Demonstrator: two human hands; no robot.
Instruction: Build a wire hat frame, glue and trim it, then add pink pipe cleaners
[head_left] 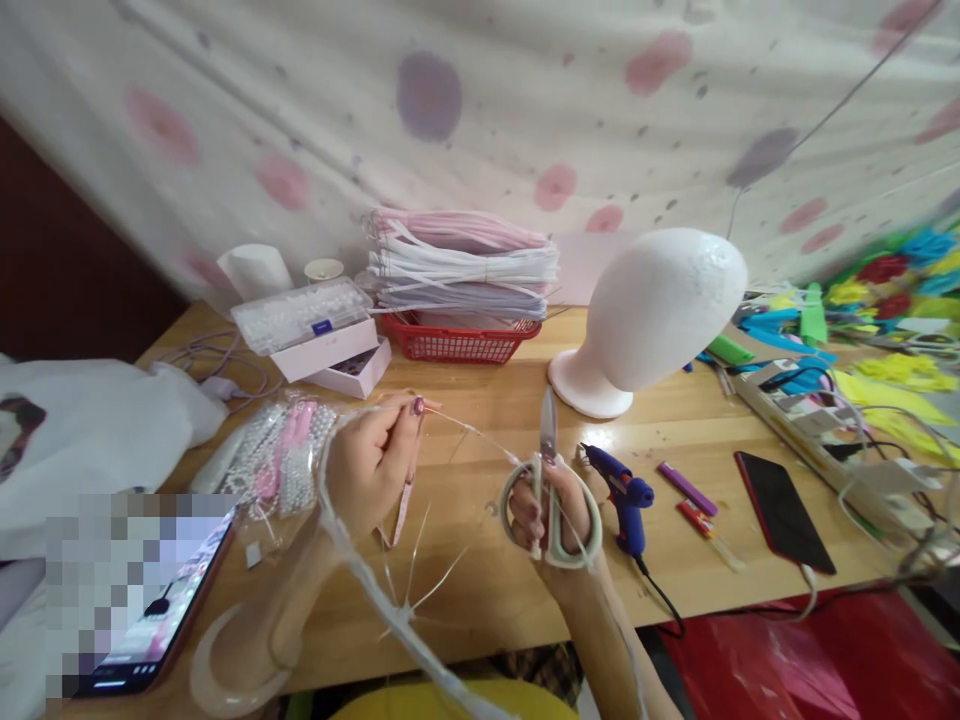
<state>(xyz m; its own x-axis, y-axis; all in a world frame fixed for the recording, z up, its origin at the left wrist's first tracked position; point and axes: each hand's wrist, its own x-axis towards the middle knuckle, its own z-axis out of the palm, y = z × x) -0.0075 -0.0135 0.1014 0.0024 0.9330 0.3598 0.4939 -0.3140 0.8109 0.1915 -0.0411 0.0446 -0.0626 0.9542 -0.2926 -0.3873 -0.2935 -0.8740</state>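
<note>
My left hand (375, 455) pinches the end of a thin pale strand (472, 430) between thumb and fingers. That strand runs taut toward my right hand (559, 515). White-handled scissors (549, 430) are gripped in my right hand, blades pointing up and away and looking closed together. A white wrapped band (367, 580) curves round my left wrist and drops to the bottom edge. Several stiff thin wires (407, 608) fan out from one point below my hands. Behind my left hand lies a pink measuring tape (403, 515), partly hidden.
Right of my hands lie a blue glue gun (626, 490), a purple stick (686, 488), a phone (784, 510) and a power strip (840, 440). A white foam head (660, 310) and a red basket (465, 343) stand behind. Bagged beads (281, 455) and a lit phone (165, 600) are left.
</note>
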